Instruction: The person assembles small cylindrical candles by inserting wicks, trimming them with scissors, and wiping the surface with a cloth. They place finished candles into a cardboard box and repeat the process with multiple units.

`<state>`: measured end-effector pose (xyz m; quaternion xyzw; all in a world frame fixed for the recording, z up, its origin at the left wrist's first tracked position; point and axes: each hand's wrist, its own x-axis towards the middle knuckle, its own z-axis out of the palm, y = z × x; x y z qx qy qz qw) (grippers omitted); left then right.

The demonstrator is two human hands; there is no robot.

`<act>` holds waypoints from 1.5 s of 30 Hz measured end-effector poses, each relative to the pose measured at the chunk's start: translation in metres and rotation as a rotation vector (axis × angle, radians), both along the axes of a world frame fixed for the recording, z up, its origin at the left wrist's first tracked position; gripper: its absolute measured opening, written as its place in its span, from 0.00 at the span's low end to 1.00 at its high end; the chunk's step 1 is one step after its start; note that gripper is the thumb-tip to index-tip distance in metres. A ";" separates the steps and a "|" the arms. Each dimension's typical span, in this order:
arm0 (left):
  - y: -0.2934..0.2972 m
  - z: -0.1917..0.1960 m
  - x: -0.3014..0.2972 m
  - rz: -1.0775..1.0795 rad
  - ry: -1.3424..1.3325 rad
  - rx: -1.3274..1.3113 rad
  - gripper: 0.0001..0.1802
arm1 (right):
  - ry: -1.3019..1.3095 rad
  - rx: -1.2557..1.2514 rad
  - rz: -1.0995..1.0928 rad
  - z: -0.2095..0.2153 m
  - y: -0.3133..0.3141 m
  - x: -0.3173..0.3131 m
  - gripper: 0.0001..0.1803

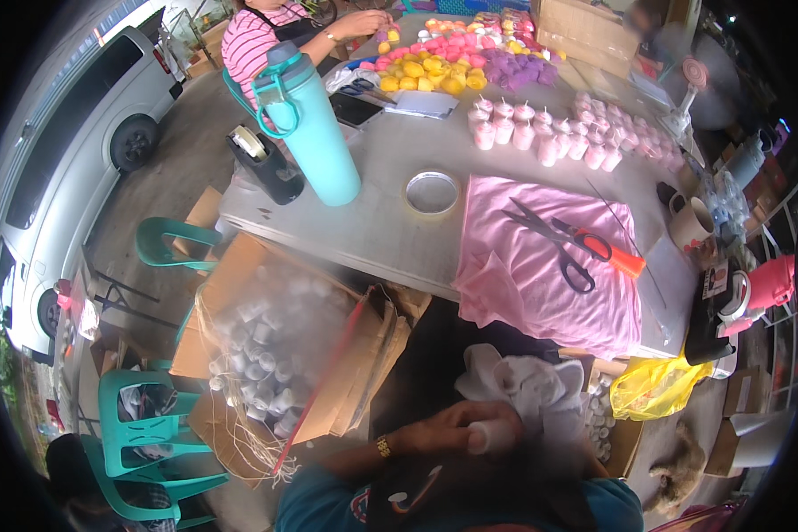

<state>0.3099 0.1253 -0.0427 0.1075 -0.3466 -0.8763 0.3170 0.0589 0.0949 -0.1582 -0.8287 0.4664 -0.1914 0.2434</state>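
Note:
My left hand (pixel 457 428), with a gold watch at its wrist, is closed around a small white cylindrical piece (pixel 491 436) in front of my body. Just beyond it a crumpled white cloth (pixel 528 386) lies over my lap. My right hand is blurred beside the cloth, and its fingers cannot be made out. To the left stands an open cardboard box (pixel 217 328) with many similar small white pieces (pixel 262 359) in it. Pale strings (pixel 239 448) and a thin red stick (pixel 324 381) lie over its near side.
The table (pixel 377 226) holds scissors (pixel 554 239) and an orange-black cutter (pixel 607 251) on pink cloth (pixel 496 266), a tape roll (pixel 432 193), a teal bottle (pixel 315 133) and pink cup-shaped pieces (pixel 548 146). A yellow bag (pixel 656 387) hangs right. A person (pixel 270 40) works across.

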 end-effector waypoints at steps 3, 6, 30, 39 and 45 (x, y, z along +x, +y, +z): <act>-0.001 0.013 0.013 0.296 -0.330 -0.110 0.37 | 0.042 -0.088 0.076 0.015 0.000 -0.004 0.16; -0.004 0.020 0.033 0.543 -0.364 0.014 0.33 | 0.075 -0.267 0.246 0.049 -0.008 -0.008 0.17; -0.055 0.039 0.009 1.257 -0.937 -0.784 0.22 | 0.442 -0.512 -0.199 0.195 -0.177 0.068 0.09; -0.069 0.045 -0.005 1.309 -0.972 -0.885 0.16 | -0.500 -0.033 -0.288 0.185 -0.140 0.035 0.10; -0.079 0.040 -0.025 1.314 -0.867 -0.858 0.15 | -1.177 0.231 -0.111 0.199 -0.090 0.059 0.13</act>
